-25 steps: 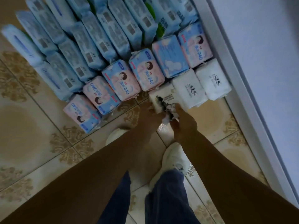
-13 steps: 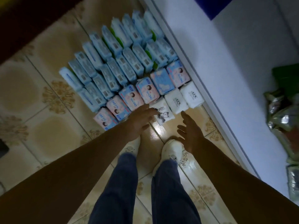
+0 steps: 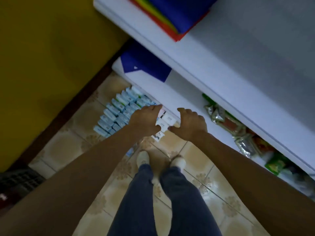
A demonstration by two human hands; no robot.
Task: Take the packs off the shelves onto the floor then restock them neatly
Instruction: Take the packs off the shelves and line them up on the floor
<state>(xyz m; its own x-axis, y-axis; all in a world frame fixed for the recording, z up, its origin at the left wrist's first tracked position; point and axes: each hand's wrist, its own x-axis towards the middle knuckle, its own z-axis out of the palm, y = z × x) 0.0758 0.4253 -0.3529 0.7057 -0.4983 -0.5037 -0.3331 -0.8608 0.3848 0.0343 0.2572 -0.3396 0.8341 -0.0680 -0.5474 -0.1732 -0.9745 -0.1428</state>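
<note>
Tiled floor (image 3: 64, 147) below white shelves (image 3: 221, 86). Left hand (image 3: 144, 119) and right hand (image 3: 190, 124) loosely curled, empty; white packs (image 3: 166, 121) between them, blue packs (image 3: 117, 113) left.

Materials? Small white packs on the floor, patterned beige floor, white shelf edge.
Small white packs: likely soft plastic film, matte, rounded pillowy corners. Patterned beige floor: glazed ceramic tile, grout lines and glare. White shelf edge: smooth, painted or laminated board; unclear which.
</note>
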